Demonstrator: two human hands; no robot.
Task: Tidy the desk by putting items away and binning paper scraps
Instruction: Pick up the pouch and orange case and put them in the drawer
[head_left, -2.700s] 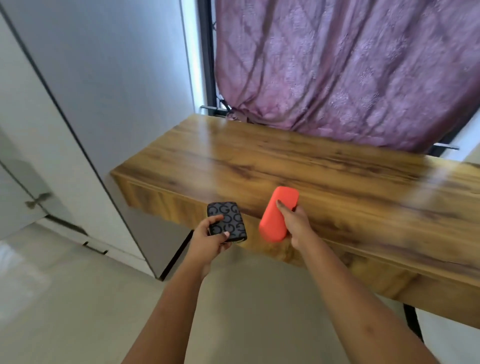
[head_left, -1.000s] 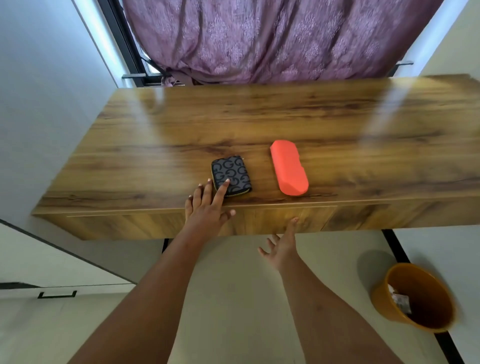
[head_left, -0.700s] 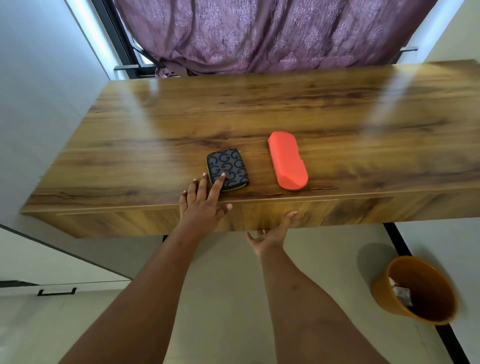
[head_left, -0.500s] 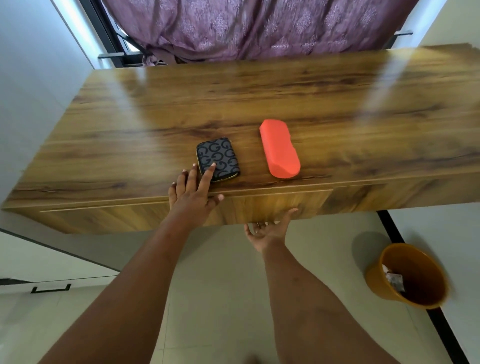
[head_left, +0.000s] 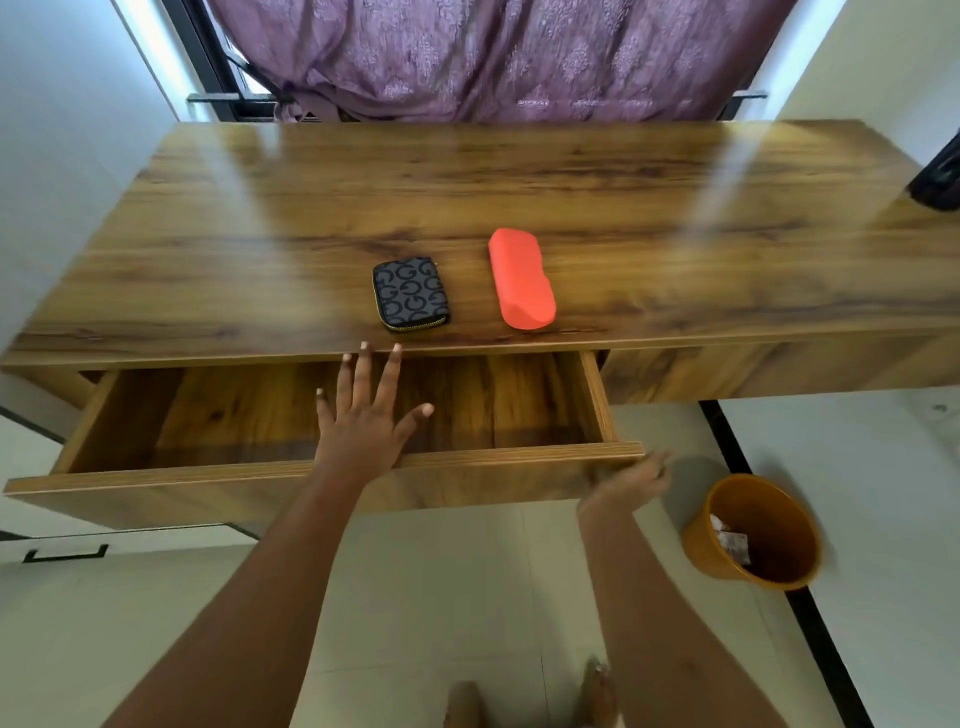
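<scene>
The wooden desk (head_left: 675, 208) stands under a purple curtain (head_left: 493, 52), and its left drawer (head_left: 208, 470) is open toward the person, showing a bare wooden bottom. Two things lie on the desk top close to its near edge, just beyond the open drawer. One is a dark wallet (head_left: 411, 293) with a grey letter pattern and a zip round its rim. The other, to its right, is an orange-red case (head_left: 522, 279), long and rounded, lying flat with its length running from near to far. The two are close to each other but do not touch. The left hand (head_left: 363, 421) reaches over the drawer's front board and hovers above the drawer's inside, palm down, its fingers straight and spread wide apart, holding nothing. The tips of the longest fingers come up to the desk's near edge, just short of the wallet. The right hand (head_left: 631, 480) is lower, at the right end of the drawer's front board. It is blurred, so I cannot tell how its fingers lie or whether they touch the board. On the pale floor to the right, well apart from the desk top, an orange-brown bin (head_left: 698, 551) sits tilted toward me with a few paper scraps (head_left: 732, 540) inside it. The person's bare feet (head_left: 462, 706) show at the very bottom.
</scene>
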